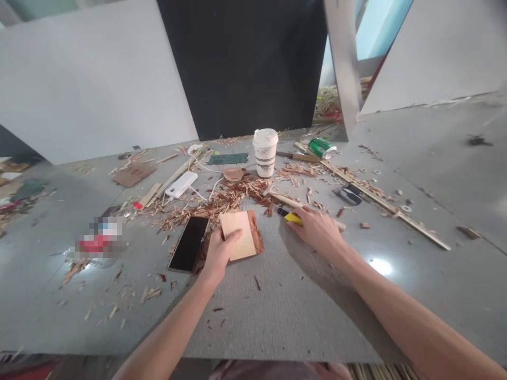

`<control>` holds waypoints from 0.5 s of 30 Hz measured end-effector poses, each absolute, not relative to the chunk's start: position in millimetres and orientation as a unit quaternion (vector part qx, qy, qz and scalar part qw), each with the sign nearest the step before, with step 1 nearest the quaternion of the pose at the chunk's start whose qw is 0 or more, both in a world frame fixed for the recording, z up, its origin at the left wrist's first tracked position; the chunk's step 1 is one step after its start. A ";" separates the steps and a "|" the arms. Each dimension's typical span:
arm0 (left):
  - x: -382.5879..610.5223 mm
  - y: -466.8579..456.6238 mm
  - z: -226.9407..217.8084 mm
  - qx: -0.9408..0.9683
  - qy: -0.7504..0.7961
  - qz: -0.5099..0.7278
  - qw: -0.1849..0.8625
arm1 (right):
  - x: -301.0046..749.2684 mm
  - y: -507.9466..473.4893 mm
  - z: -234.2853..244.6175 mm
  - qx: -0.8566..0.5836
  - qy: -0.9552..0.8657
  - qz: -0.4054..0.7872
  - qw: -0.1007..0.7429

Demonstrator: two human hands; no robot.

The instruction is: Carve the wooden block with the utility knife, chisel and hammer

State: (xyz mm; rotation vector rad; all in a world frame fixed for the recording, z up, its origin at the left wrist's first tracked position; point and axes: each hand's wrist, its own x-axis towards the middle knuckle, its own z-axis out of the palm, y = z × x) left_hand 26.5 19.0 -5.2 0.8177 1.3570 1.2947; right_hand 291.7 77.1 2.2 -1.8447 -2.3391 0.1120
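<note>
Littered floor (415, 295), lidded cup (265, 152), contents unseen.

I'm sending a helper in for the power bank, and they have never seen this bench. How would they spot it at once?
Start at the white paper cup at the back of the grey tabletop, then look to its left, past the pile of wood shavings. The power bank lies flat there, a white rounded slab with a white cable running from it. The phone nearer the left hand is black and glossy instead.
</note>
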 end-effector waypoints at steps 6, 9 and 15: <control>26.0 18.7 -7.0 0.350 0.560 0.523 0.539 | 291.4 76.8 0.2 -0.579 -0.807 0.035 0.110; 26.1 19.0 -6.9 0.354 0.553 0.530 0.537 | 290.5 77.0 -1.4 -0.576 -0.808 0.045 0.117; 25.5 19.7 -6.5 0.361 0.563 0.518 0.534 | 290.1 77.1 -2.0 -0.565 -0.812 0.048 0.140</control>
